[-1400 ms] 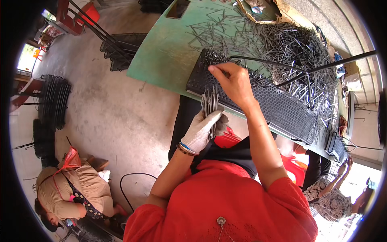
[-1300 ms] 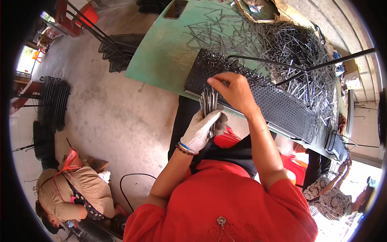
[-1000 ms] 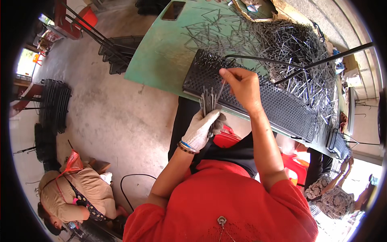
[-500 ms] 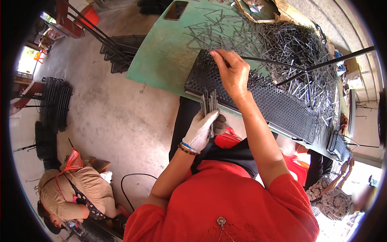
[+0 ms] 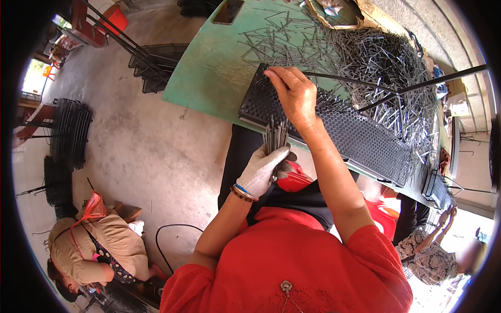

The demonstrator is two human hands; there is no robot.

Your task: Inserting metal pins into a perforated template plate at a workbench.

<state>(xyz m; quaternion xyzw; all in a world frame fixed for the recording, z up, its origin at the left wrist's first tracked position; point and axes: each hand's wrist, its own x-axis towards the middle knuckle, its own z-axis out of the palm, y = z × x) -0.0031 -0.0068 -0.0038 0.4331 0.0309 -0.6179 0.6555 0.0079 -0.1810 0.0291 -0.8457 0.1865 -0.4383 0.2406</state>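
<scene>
In my left hand (image 5: 260,173), which wears a white glove with grey fingers, stands a bundle of thin dark metal rods (image 5: 275,136). The fingers are wrapped round it and the rod ends point up. My bare right hand (image 5: 297,99) is over the far left end of a long black perforated metal panel (image 5: 365,136). Its thumb and fingertips are pinched together close to the panel's holes; what they hold is too small to make out. Several short rods stick up along the panel's far edge, to the right of this hand.
The panel lies along the near edge of a green table (image 5: 209,68). Beyond it spreads a large heap of loose rods (image 5: 383,68). Black bars (image 5: 443,78) cross above the heap. A phone (image 5: 228,11) lies far left. Two people (image 5: 112,245) work nearby, at lower left and lower right.
My right hand has shifted slightly left along the panel's far end. My left hand has moved a little to the right, and the rods in it stand more upright.
</scene>
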